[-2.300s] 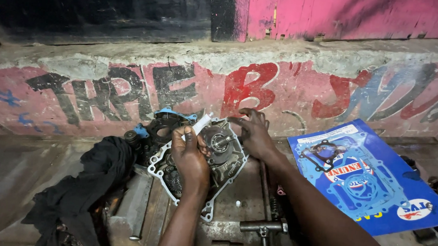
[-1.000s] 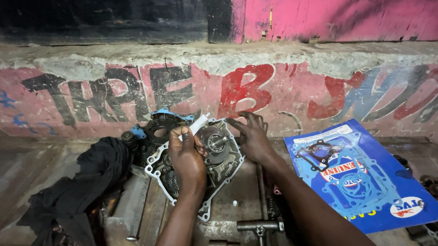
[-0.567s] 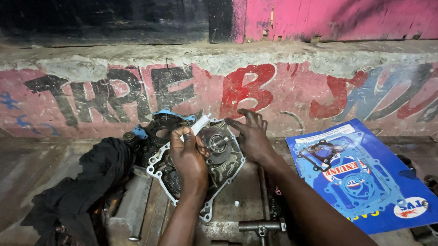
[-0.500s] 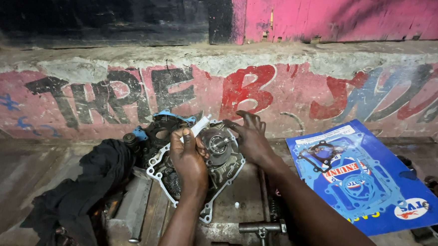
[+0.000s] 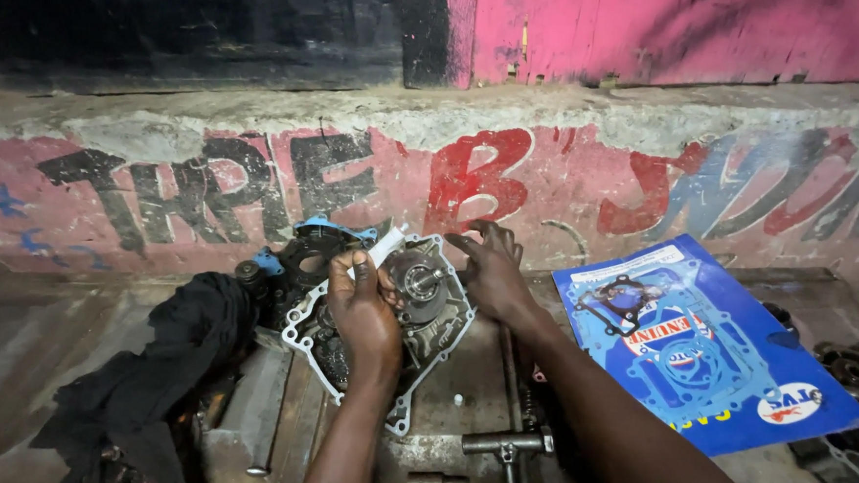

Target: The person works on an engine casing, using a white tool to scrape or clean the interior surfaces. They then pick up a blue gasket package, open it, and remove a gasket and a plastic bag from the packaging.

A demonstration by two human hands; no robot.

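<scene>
Engine cover [image 5: 416,319], a grey metal casting with bolt ears round its rim, lies under both my hands on the tabletop [image 5: 471,391]. Its long axis runs from near me on the left up and away to the right, and its open inner face looks up, with a round bearing [image 5: 418,280] showing in the middle. My left hand [image 5: 362,307] rests on the cover's left half, fingers clenched around a small white tube [image 5: 382,252] whose tip points up and away to the right. My right hand [image 5: 491,274] is pressed flat against the cover's far right edge, fingers spread, grasping nothing.

Just left of my left hand sits a dark engine part [image 5: 296,264] with a blue gasket on its rim, and further left a black rag [image 5: 163,365] is heaped. Right of my right arm lies a flat blue gasket packet [image 5: 708,354], with gaskets visible inside it. Nearer me than the cover lies a T-handle wrench [image 5: 507,446].
</scene>
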